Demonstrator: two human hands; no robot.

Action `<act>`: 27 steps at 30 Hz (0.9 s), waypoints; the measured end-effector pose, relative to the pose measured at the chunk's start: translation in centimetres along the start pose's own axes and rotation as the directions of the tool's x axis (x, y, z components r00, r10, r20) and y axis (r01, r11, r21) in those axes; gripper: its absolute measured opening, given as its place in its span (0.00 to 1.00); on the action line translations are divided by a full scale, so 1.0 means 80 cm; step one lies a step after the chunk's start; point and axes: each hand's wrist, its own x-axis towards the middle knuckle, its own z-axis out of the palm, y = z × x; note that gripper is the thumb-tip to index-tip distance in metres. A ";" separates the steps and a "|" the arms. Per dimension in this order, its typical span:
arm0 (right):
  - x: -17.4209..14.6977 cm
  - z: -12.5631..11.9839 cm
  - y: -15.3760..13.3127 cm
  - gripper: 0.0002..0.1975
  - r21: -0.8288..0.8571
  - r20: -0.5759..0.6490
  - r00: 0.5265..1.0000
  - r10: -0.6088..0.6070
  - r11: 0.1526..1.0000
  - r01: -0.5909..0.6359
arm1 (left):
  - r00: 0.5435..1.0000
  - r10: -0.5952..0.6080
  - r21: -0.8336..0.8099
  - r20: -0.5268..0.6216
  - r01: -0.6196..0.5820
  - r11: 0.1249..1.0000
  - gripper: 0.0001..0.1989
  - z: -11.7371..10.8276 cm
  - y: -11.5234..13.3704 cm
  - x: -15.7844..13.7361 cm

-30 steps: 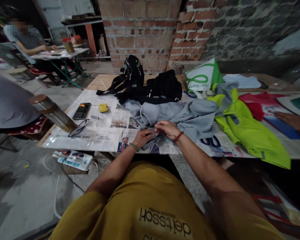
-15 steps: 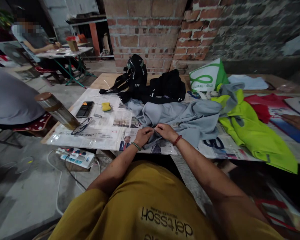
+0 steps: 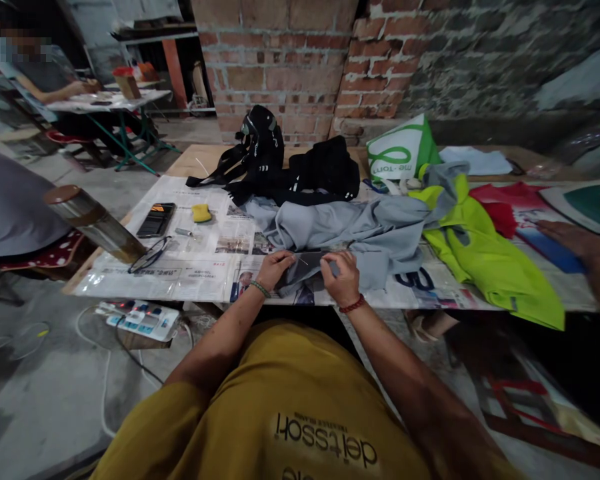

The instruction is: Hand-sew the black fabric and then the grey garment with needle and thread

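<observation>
Through my feed, the left hand (image 3: pixel 276 269) comes in palm-down, thumb and forefinger pinched on a thin, needle-like sliver (image 3: pixel 301 261) that points toward the right hand (image 3: pixel 343 275). That one is raised just beside it, fingers curled, thumb near the forefinger; whether it grips thread I cannot tell. Both forearms slant inward from the near edge, green beads on the left wrist, red on the right. Under and beyond the hands: soft grey cloth (image 3: pixel 350 223), rumpled into folds on the newspaper-covered surface (image 3: pixel 185 162). Black strapped fabric (image 3: pixel 325 167) is heaped behind it. Containers: a white-and-green bag (image 3: pixel 411 143) stands at the back, contents hidden from me; left, a cylindrical flask (image 3: pixel 95 223) with brown lid, body brownish toward the base, fill unclear. Near the flask, a flat dark phone (image 3: pixel 156 220) and a small yellow sponge (image 3: pixel 201 213). To the right, a limp lime-yellow garment (image 3: pixel 500 267) overhangs the near edge; past it, another person's hand (image 3: pixel 567 239) lies on red-and-blue cloth (image 3: pixel 545 243). Rough brick wall (image 3: pixel 280 73) behind.
</observation>
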 end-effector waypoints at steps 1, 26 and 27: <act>-0.007 0.004 0.000 0.07 -0.009 0.039 0.999 -0.017 1.000 0.017 | 1.000 -0.001 0.000 -0.002 0.001 1.000 0.13 0.000 0.001 0.000; -0.016 0.051 0.003 0.11 0.197 0.129 0.979 0.157 0.964 -0.181 | 0.985 0.105 0.168 0.140 -0.128 0.977 0.12 0.003 -0.012 -0.001; -0.016 0.051 0.004 0.11 0.237 0.139 0.970 0.198 0.945 -0.227 | 0.986 0.101 0.171 0.134 -0.123 0.977 0.12 0.003 -0.011 -0.002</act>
